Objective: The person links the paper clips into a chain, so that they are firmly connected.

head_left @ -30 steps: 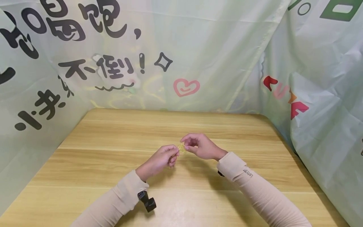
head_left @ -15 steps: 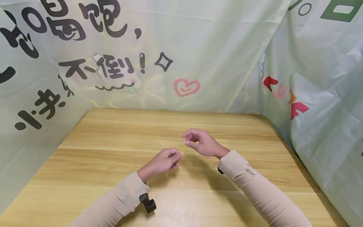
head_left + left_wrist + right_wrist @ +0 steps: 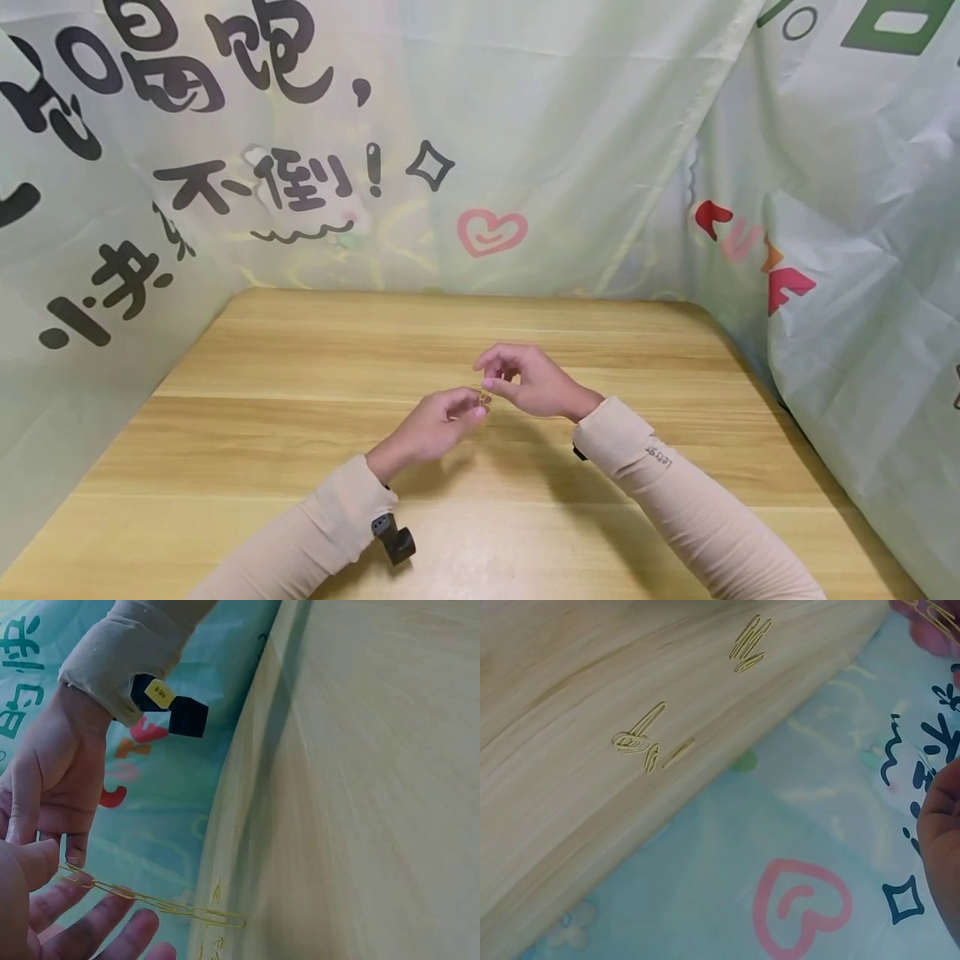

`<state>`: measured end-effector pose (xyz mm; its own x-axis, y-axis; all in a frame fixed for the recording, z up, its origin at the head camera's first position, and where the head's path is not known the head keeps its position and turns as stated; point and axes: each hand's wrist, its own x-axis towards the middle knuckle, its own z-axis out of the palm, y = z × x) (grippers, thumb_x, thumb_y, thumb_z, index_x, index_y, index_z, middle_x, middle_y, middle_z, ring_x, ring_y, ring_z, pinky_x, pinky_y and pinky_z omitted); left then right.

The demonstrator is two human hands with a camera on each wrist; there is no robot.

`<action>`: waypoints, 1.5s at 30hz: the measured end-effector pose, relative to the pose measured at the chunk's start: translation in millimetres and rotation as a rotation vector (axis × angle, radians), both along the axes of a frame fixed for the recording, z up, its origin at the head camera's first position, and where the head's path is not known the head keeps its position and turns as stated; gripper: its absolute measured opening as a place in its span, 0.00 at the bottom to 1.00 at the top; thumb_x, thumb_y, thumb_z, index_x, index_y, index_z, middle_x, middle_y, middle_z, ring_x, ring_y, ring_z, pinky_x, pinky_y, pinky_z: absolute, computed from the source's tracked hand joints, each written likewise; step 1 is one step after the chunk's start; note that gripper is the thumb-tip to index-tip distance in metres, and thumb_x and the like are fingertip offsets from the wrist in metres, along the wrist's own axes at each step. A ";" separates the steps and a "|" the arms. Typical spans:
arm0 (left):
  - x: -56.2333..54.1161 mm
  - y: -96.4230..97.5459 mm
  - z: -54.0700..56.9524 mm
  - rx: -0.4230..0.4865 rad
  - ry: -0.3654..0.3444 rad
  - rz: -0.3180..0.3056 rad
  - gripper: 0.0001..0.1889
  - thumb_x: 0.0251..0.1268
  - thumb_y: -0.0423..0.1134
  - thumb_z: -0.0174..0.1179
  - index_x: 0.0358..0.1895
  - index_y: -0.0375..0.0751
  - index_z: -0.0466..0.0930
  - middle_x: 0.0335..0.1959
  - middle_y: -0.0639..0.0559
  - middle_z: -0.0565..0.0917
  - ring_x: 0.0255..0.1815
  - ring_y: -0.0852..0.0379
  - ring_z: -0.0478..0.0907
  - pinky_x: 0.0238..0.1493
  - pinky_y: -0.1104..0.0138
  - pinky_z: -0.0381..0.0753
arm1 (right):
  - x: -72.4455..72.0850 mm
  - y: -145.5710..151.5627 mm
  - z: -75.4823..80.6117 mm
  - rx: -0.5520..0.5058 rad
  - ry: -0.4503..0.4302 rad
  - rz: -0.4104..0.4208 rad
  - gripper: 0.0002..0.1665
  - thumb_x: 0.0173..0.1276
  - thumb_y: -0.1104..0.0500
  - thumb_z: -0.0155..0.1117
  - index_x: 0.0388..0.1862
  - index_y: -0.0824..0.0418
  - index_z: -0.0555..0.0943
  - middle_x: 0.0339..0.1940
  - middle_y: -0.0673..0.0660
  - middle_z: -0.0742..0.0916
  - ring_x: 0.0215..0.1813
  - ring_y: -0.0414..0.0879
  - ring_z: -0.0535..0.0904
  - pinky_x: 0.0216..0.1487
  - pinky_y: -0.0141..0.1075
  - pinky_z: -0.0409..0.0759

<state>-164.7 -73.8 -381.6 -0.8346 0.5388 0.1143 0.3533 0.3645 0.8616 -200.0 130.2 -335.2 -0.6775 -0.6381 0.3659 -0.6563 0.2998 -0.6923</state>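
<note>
A chain of gold paper clips [image 3: 161, 904] hangs from the fingertips of my right hand [image 3: 536, 383], whose thumb and a finger seem to pinch its upper end; the exact contact is partly hidden. My left hand [image 3: 431, 421] is just beside it on the left. In the left wrist view, the left fingers [image 3: 105, 922] are loosely spread behind the chain, and the left thumb lies near its top. Part of the chain shows between left thumb and fingers in the head view. The right wrist view catches only an edge of the right hand [image 3: 941, 832].
Loose gold paper clips [image 3: 750, 641] lie on the wooden table [image 3: 337, 350], with another small group of clips [image 3: 637, 739] nearby. Printed fabric [image 3: 570, 150] hangs behind and at both sides. Each wrist carries a small black camera, the left camera [image 3: 393, 539] plainly visible.
My left hand was pinching near the clips; its thumb and fingers have since spread apart around the chain. My right hand rose slightly, then came back down a little toward the left hand.
</note>
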 end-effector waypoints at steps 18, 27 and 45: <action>-1.3 2.7 0.5 0.091 0.083 0.021 0.13 0.75 0.39 0.51 0.42 0.34 0.83 0.42 0.46 0.86 0.47 0.51 0.82 0.52 0.55 0.79 | 1.6 -4.9 1.6 0.025 -0.005 -0.016 0.08 0.67 0.68 0.64 0.44 0.65 0.81 0.30 0.51 0.84 0.33 0.42 0.79 0.37 0.37 0.80; -2.6 -0.2 -2.4 0.105 0.057 0.018 0.13 0.76 0.39 0.51 0.42 0.35 0.83 0.39 0.47 0.85 0.40 0.48 0.81 0.43 0.64 0.80 | -14.6 6.5 -2.4 0.112 -0.002 -0.207 0.07 0.69 0.65 0.62 0.44 0.64 0.82 0.32 0.50 0.85 0.36 0.43 0.80 0.39 0.39 0.80; 0.9 -3.4 0.9 0.132 0.015 0.015 0.12 0.76 0.38 0.50 0.42 0.38 0.84 0.38 0.47 0.85 0.41 0.45 0.81 0.41 0.64 0.80 | -43.2 40.7 -31.9 0.533 -0.078 -0.342 0.07 0.64 0.64 0.66 0.37 0.68 0.80 0.25 0.55 0.82 0.26 0.44 0.77 0.32 0.39 0.78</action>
<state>-163.8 -77.3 -380.6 -0.8402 0.5058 0.1957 0.3615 0.2534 0.8973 -243.2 170.9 -367.1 -0.8868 -0.4622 -0.0009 -0.4166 0.8000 -0.4317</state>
